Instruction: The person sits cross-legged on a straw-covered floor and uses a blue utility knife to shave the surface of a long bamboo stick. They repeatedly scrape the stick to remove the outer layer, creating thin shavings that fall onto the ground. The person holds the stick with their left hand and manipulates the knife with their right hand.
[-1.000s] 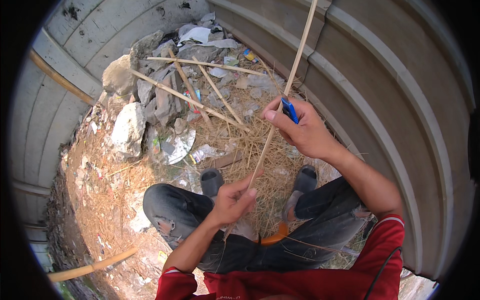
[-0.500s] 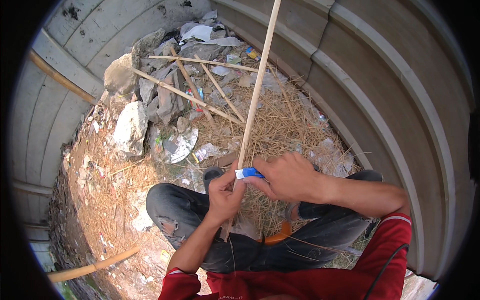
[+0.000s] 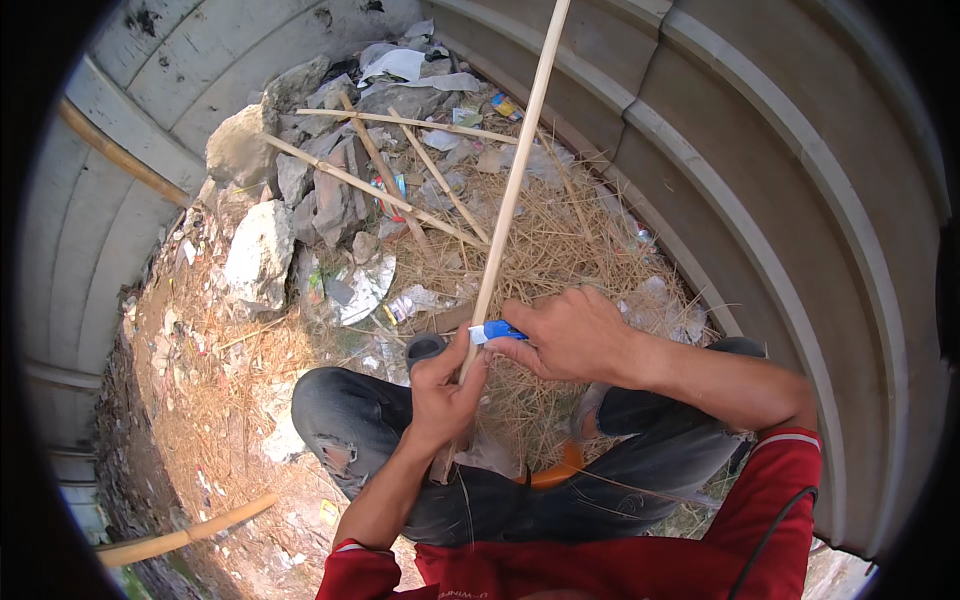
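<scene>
A long pale bamboo strip (image 3: pixel 519 170) runs from between my knees up past the top edge of the head view, leaning slightly right. My left hand (image 3: pixel 444 395) is closed around its lower part, thumb upward. In my right hand (image 3: pixel 578 335) is a blue utility knife (image 3: pixel 503 331), gripped between thumb and fingers. Its pale blade end lies across the strip just above my left fingers. Exactly how the edge meets the bamboo is hidden. Below the left hand, the strip's lower end shows over my dark trousers.
Fine shavings (image 3: pixel 545 245) cover the ground ahead. Beyond lie several bamboo sticks (image 3: pixel 375 187), broken rocks (image 3: pixel 258 255) and litter. A corrugated metal wall (image 3: pixel 760 190) rises close on the right. Something orange and curved (image 3: pixel 557 470) sits between my legs; a bamboo pole (image 3: pixel 190 528) lies lower left.
My right hand and the knife have shifted slightly up and left along the strip. The strip's top has swung a little right, and more of its lower end shows under my left hand.
</scene>
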`<state>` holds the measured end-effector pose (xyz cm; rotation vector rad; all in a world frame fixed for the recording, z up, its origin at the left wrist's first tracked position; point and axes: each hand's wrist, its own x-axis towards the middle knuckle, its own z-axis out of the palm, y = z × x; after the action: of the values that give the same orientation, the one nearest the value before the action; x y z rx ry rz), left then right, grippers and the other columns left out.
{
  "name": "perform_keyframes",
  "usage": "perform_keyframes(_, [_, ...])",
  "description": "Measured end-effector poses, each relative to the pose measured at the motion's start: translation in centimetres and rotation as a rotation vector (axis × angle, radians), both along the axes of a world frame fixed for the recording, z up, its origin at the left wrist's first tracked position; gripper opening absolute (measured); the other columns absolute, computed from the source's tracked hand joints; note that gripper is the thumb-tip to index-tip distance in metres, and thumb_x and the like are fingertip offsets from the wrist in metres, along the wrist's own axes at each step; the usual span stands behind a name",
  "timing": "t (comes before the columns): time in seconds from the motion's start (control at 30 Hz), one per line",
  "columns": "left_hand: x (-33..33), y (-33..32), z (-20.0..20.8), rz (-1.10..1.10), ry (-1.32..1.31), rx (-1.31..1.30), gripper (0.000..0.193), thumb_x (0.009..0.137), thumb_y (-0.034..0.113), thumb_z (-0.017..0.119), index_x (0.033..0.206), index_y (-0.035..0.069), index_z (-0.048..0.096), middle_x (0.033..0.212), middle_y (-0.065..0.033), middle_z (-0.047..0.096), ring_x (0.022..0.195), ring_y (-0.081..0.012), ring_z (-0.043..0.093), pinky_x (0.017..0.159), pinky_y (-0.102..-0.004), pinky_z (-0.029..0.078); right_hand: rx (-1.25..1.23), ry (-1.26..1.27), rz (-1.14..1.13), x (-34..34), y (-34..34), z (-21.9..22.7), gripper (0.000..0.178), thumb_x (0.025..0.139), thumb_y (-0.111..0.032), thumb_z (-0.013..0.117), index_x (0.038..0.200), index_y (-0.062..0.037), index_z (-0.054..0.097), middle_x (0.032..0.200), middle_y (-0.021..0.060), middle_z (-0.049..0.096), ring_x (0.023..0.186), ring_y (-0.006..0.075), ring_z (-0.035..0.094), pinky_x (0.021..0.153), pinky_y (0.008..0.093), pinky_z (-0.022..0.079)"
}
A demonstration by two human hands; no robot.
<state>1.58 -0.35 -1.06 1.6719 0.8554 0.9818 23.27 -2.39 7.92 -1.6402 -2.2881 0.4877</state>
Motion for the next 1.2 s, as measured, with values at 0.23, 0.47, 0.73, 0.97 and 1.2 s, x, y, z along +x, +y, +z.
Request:
perform_keyframes(0.23, [0.3,0.1,1.4,0.011,0.049,-0.039,0.04,0.092,0.002,0.069,0.13,-0.009,0.062,0.081,-0.0067,0.073,0.072,-0.0019,0.059,0.062,-0.0218,0.049,0.206,-0.021,-0.219,2.2,2.9,0.1,0.044,0.1,-0.049,0.055,0.096,-0.0055,0.064,0.065,0.0199,0.066,0.064,0.0437,0.067,0.06,0.0532,0.053])
perform_keyframes(0.47, [-0.9,-1.3,0.3,-0.216,0.064,0.059,0.041,0.094,-0.001,0.067,0.134,-0.007,0.061,0.089,0.0022,0.071,0.074,-0.0012,0.057,0.063,-0.0181,0.044,0.441,0.618,-0.692,14.8,6.2,4.6,0.05,0.105,-0.047,0.048,0.083,-0.0032,0.057,0.058,0.0067,0.05,0.05,0.0264,0.048,0.051,0.0392,0.04])
perform_keyframes(0.73, [0.0,-0.1,1.4,-0.077,-0.298,-0.268,0.048,0.098,-0.002,0.062,0.144,-0.008,0.051,0.085,0.0075,0.057,0.071,0.0008,0.046,0.059,-0.0169,0.036,0.516,1.388,0.396,4.0,-3.4,10.4,0.049,0.09,-0.05,0.067,0.069,-0.0098,0.05,0.053,0.0003,0.044,0.044,0.0121,0.045,0.073,0.0342,0.044])
perform_keyframes(0.97, [0.4,0.1,2.0,-0.114,-0.348,-0.398,0.046,0.103,0.007,0.053,0.145,-0.008,0.046,0.052,0.0057,0.041,0.04,-0.0024,0.035,0.04,-0.0223,0.026,0.216,1.435,1.086,0.0,-5.6,13.5,0.046,0.096,-0.014,0.059,0.053,-0.0123,0.044,0.049,0.0002,0.035,0.041,0.0154,0.044,0.085,0.038,0.059])
perform_keyframes(1.2, [-0.1,0.3,2.6,-0.28,-0.427,-0.491,0.042,0.106,0.013,0.047,0.144,-0.007,0.048,0.051,0.0065,0.039,0.04,-0.0021,0.034,0.042,-0.0211,0.027,0.222,1.444,1.18,0.0,-5.2,13.7,0.046,0.096,-0.011,0.055,0.053,-0.0137,0.041,0.05,-0.0015,0.035,0.04,0.0126,0.041,0.076,0.039,0.059])
